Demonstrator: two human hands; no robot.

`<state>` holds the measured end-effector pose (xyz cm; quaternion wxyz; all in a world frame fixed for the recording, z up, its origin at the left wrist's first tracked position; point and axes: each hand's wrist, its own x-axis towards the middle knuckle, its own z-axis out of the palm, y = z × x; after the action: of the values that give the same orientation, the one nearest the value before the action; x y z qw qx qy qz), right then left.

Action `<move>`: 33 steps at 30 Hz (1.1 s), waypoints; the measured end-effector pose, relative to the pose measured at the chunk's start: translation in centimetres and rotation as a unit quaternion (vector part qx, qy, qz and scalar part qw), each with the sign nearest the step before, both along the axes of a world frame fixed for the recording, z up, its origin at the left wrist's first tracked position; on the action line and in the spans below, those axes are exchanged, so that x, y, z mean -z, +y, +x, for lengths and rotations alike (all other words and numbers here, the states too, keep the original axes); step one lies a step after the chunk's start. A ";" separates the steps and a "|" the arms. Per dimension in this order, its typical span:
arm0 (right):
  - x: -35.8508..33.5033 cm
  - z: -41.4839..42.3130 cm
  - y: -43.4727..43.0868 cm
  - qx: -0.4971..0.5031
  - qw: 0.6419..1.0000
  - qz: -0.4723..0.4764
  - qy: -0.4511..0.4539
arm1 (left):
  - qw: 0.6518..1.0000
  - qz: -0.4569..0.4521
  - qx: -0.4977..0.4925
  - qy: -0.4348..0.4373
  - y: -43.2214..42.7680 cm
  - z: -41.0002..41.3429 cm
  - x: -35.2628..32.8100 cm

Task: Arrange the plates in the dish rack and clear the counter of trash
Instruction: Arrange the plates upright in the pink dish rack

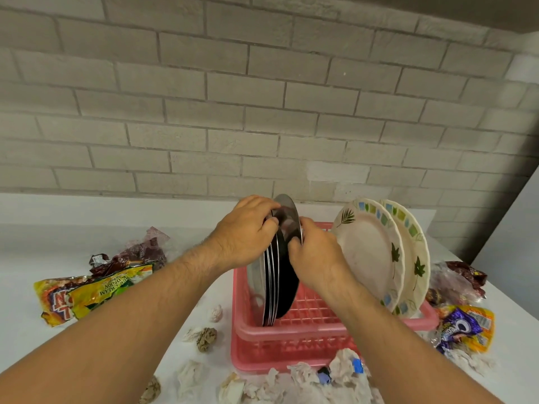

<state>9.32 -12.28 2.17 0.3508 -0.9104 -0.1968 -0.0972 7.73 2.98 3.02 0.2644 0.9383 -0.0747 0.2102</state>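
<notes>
Bright, even indoor light from above, soft shadows under the arms, dark corner upper right, wide-angle bending of the wall point(204, 112) – slight softness throughout, edges smeared.

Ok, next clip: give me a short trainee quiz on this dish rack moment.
1. True or false: the two leaf-patterned plates lie flat on the counter.
2. Which hand grips the metal plates? A: left hand only. B: right hand only. C: both.
3. Fill in: the yellow chip packet lies on the pink rack's ____ side.
Key: 1 false, they stand on edge in the rack. 2 C. 3 left.
</notes>
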 end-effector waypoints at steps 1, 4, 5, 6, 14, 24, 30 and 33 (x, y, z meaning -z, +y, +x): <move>-0.4 0.4 0.1 0.006 1.000 -0.005 0.009 | 1.000 0.004 -0.003 0.000 0.0 -0.1 0.1; -1.7 1.9 -0.2 0.023 0.999 -0.018 0.018 | 1.000 0.020 -0.019 0.015 -0.1 -0.6 0.2; -2.2 2.2 -0.4 0.027 0.999 -0.018 0.019 | 0.999 0.024 -0.023 0.018 -0.1 -0.8 0.2; -2.8 2.5 -0.7 0.029 0.999 -0.017 0.018 | 0.999 0.030 -0.026 0.018 0.0 -0.8 0.2; -7.8 3.4 -4.2 0.092 0.987 -0.024 -0.132 | 0.998 0.055 -0.025 0.012 0.0 -0.8 0.0; -3.9 3.1 -7.5 0.153 0.979 -0.105 -0.089 | 0.998 0.046 -0.027 0.032 0.1 -0.5 -0.1; -0.6 2.2 -7.7 0.139 0.983 -0.103 -0.063 | 0.998 0.040 -0.039 0.034 0.0 -0.3 -0.3; 0.5 1.6 -7.6 0.133 0.985 -0.103 -0.042 | 0.998 0.039 -0.042 0.033 0.0 -0.3 -0.3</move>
<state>10.93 -19.93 1.65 0.2303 -0.9550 -0.0969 -0.1600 7.45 2.98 3.32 0.2207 0.9566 -0.0345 0.1873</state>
